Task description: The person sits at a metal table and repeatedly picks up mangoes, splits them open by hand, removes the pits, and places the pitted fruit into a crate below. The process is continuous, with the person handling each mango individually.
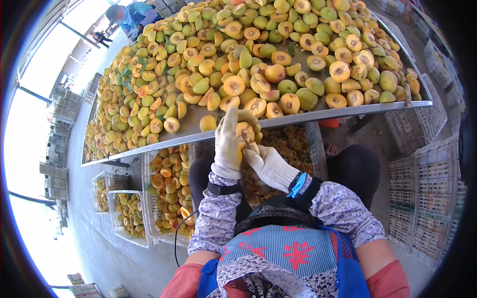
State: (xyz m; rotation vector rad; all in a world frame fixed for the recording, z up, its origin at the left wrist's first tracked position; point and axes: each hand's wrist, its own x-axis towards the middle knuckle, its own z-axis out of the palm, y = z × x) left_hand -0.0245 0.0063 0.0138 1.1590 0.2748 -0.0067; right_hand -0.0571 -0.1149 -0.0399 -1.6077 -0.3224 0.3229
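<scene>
My left hand (pixel 229 143), in a pale knit work glove, is closed around a halved yellow fruit (pixel 245 134), cut face showing, at the table's near edge. My gloved right hand (pixel 270 164) grips a small tool (pixel 253 147) whose tip touches the fruit's middle; the fingers partly hide it, so its kind is unclear. Just beyond my hands, a heap of halved yellow-green fruits, apparently apricots or peaches (pixel 234 85), covers much of a metal-rimmed table (pixel 290 120). Many halves show brown centres; some lie cut face down. Green leaves (pixel 126 80) are mixed in at the left.
Below the table, a plastic crate (pixel 148 201) of fruit halves stands left of my legs, with smaller filled crates (pixel 128 219) beyond it. A container (pixel 316 149) of fruit pieces is between my knees. Stacked crates (pixel 421 197) stand right. Another person (pixel 136 18) bends at the far left.
</scene>
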